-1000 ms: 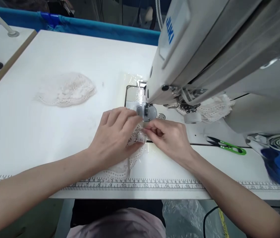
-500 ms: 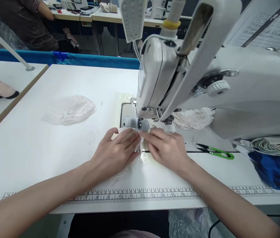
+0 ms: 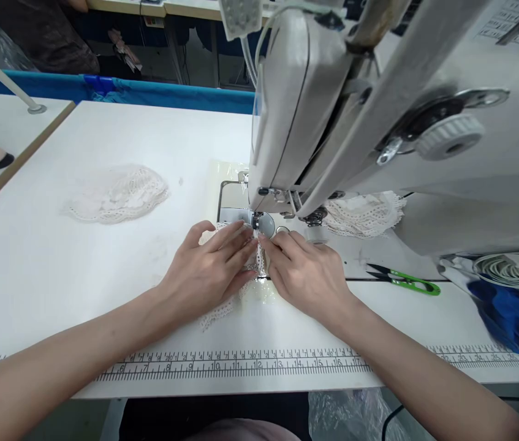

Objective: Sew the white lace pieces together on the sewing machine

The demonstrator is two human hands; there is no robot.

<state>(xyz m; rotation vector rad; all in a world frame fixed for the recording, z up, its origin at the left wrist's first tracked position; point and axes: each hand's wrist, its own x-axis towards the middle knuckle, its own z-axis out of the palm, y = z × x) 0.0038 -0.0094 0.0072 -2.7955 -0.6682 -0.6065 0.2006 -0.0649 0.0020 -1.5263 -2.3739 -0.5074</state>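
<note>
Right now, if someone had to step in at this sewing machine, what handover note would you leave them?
Left hand: flat on the lace piece, fingers pressing it down at the presser foot.
Right hand: fingertips pinching the lace edge just in front of the foot.
Lace: front end at the needle, the rest trailing toward the ruler strip.
Nearby: one lace pile to the left, another lace heap behind the machine, green snips to the right.
Done: lace brought to the foot. Left: whether any seam is sewn cannot be seen.
</note>
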